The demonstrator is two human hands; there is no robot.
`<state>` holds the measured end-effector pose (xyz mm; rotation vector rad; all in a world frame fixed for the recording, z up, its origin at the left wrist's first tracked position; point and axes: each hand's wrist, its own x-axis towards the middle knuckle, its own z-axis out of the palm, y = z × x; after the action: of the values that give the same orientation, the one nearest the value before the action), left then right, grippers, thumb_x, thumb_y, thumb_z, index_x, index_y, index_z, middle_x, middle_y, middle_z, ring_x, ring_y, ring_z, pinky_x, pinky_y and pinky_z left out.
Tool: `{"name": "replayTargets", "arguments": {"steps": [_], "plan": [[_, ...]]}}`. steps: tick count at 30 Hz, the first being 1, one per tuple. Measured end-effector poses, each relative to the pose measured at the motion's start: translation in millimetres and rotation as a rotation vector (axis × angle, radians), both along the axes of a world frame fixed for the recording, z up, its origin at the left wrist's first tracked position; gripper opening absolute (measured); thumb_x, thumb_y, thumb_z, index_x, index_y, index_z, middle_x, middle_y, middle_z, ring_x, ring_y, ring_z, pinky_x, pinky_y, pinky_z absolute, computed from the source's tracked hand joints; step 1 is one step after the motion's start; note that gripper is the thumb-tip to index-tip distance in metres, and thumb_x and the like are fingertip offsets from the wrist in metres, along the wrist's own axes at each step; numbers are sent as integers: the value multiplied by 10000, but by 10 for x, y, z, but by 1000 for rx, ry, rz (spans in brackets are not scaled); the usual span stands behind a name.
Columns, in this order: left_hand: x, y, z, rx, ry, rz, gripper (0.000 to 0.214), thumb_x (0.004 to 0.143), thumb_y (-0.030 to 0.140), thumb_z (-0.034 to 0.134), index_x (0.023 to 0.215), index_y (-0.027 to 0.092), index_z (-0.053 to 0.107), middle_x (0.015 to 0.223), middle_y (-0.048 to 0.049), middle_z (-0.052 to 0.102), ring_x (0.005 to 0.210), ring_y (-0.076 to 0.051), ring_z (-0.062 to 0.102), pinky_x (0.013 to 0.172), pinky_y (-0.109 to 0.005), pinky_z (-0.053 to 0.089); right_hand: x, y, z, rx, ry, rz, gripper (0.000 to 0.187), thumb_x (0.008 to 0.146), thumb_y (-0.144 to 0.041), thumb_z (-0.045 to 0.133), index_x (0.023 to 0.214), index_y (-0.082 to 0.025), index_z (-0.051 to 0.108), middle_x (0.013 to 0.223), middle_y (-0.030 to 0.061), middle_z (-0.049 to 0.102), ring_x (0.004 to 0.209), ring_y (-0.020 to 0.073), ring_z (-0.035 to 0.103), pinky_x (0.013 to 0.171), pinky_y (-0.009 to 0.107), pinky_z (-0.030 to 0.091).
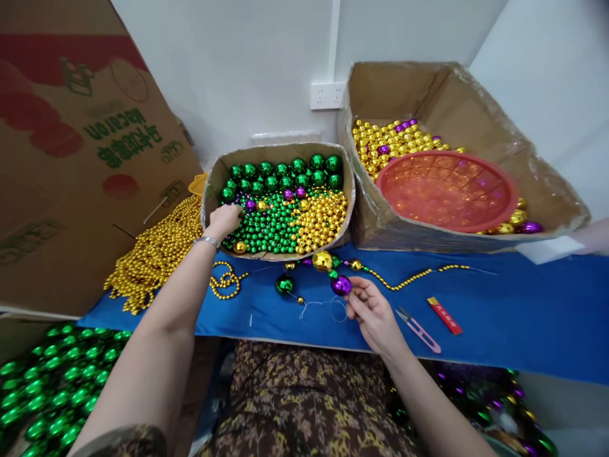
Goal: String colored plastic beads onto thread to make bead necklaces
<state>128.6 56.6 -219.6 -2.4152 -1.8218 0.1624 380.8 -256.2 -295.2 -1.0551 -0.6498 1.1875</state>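
My left hand (226, 219) reaches into the left end of a small cardboard box (208, 190) of loose beads, near small green beads (269, 231) and a purple one. Its fingers are curled, and their tips are hidden among the beads. My right hand (373, 311) pinches a large purple bead (341, 285) at the edge of a strung cluster. That cluster also has a large gold bead (322, 260) and a dark green ball (284, 284). Clear thread (323, 303) loops below it on the blue cloth, and a gold bead strand (404, 282) runs off to the right.
Pink thread snips (421, 331) and a red packet (444, 315) lie right of my right hand. A large carton (380, 228) holds gold beads and a red basket (447, 190). Gold bead strands (157, 254) heap at left beside a tall carton (71, 158). Another person's hand (597, 238) shows at far right.
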Motion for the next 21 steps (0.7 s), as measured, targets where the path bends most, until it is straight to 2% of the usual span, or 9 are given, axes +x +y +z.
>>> {"name": "replayTargets", "arguments": {"steps": [7,11,15,16,18,20,21], "plan": [[65,40,-39,-11,2,-34,404,735,147,542,1127,167,637,1060,-188,672,1016,-358,626,815,-433,500,-66,35,-19,-11,-9,12,355,779,-390,717,1059,-223,577,775,-17,569,541,74,491,498,217,366],[43,45,-50,-9,-55,-25,399,702,143,579,1097,173,629,1043,-170,678,985,-349,636,800,-419,505,-75,31,-26,-8,-14,14,351,788,-402,705,1062,-224,577,736,-29,545,528,71,483,494,214,366],[-6,11,-25,37,-180,-25,319,746,174,568,1062,163,608,990,-136,683,953,-299,643,814,-391,505,-49,6,-26,-8,-19,12,354,783,-399,708,1062,-224,578,756,-25,548,533,73,490,491,216,370],[-7,-25,-12,57,-298,-25,285,751,185,573,1033,159,608,965,-124,683,933,-277,644,820,-381,506,-46,5,-28,-8,-20,13,352,783,-397,708,1061,-224,578,762,-23,550,535,74,491,490,216,370],[24,-154,12,50,-709,-15,224,750,217,594,964,153,605,888,-94,673,852,-225,647,802,-359,519,-53,12,-34,-6,-21,11,345,789,-397,701,1061,-224,577,765,-22,552,535,74,490,490,216,370],[104,-352,25,-87,-1214,-13,215,737,251,623,925,150,603,811,-65,652,763,-182,645,761,-344,538,-76,28,-41,-1,-24,12,339,794,-396,695,1062,-224,577,756,-25,550,531,71,488,492,214,370],[159,-467,23,-206,-1407,-27,232,730,268,639,927,151,606,791,-54,646,736,-167,645,748,-339,545,-92,37,-44,2,-27,14,337,797,-396,692,1063,-224,577,748,-28,547,529,70,488,494,212,370]]}}
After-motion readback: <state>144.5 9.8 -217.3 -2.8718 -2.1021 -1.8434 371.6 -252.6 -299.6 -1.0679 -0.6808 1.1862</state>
